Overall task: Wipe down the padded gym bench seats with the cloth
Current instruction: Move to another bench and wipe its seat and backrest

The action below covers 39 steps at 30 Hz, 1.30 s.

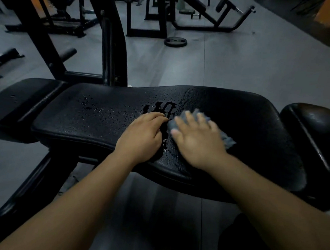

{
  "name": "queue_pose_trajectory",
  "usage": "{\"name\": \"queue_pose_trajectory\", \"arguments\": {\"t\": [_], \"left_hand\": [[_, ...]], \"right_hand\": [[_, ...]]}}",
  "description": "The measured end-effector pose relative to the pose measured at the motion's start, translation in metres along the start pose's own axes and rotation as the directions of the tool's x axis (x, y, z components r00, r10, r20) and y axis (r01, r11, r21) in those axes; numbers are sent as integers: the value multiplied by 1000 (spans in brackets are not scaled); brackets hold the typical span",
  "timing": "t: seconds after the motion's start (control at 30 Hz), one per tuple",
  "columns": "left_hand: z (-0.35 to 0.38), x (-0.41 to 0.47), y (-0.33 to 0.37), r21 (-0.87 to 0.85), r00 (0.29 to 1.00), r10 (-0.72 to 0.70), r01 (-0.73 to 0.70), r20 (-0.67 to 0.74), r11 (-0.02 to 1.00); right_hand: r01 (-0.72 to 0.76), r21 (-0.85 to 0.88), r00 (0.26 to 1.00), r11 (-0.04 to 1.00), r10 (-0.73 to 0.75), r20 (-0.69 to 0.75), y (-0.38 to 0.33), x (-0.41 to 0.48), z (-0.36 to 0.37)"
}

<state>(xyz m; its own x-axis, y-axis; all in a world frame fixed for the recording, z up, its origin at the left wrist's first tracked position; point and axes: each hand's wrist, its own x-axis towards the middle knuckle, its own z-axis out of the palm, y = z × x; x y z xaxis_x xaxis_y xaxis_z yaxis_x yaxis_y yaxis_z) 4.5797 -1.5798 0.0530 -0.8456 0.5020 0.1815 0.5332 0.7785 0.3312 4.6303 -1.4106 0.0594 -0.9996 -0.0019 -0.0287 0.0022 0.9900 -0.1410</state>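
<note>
Right hand (197, 140) fingers (190, 119) atop cloth (228, 141).

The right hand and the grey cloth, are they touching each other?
Touching. The head view shows the right hand lying flat on the cloth, fingers straight, pressing it onto the wet bench pad.

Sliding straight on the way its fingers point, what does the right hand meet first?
Only droplet-covered black padded bench seat lies ahead of the right hand and its grey-blue cloth, up to the pad's far edge; the way looks free.
</note>
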Motion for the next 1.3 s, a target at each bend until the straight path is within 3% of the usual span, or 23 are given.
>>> {"name": "queue_pose_trajectory", "arguments": {"t": [0.07,0.13,0.3,0.37,0.43,0.53,0.63,0.7,0.87,0.97,1.07,1.1,1.2,1.3], "left_hand": [[-4,4,-4,30,999,11,-12,41,999],[-7,12,-13,140,998,27,-35,63,990],[-3,21,-22,107,999,2,-6,37,994],[-1,18,-23,86,999,11,-14,30,996],[-2,17,-24,57,999,13,-15,38,998],[-3,17,-26,47,999,16,-18,38,999],[-2,19,-25,52,999,14,-16,32,998],[-2,21,-26,46,999,19,-20,29,999],[-7,37,-40,115,997,-2,-7,77,993],[-5,45,-43,159,998,-28,18,58,987],[-1,45,-44,180,999,-19,11,38,984],[-1,44,-44,181,1000,-9,4,29,983],[-1,44,-46,162,1000,5,-8,18,987],[0,47,-47,172,1000,5,-9,20,985]], "right_hand": [[200,44,979,979,-201,19,-13,-27,3],[250,86,965,964,-256,63,3,-44,-2],[-2,-19,1000,1000,2,16,23,35,-6],[63,-42,998,997,-64,0,-2,37,0],[223,-12,975,975,-223,8,-15,8,2],[292,18,954,956,-293,60,16,-15,-4],[89,-25,996,996,-89,16,41,32,-8],[17,-52,1000,999,-17,-1,18,51,-3],[312,31,949,950,-313,40,-5,-15,3],[178,9,984,984,-178,28,28,19,-6],[-4,-35,1000,999,4,-12,11,66,-5],[16,-50,1000,999,-17,-19,-1,66,-1],[269,-22,963,963,-269,-11,-18,14,4],[258,23,965,966,-259,37,13,0,-2]]}}
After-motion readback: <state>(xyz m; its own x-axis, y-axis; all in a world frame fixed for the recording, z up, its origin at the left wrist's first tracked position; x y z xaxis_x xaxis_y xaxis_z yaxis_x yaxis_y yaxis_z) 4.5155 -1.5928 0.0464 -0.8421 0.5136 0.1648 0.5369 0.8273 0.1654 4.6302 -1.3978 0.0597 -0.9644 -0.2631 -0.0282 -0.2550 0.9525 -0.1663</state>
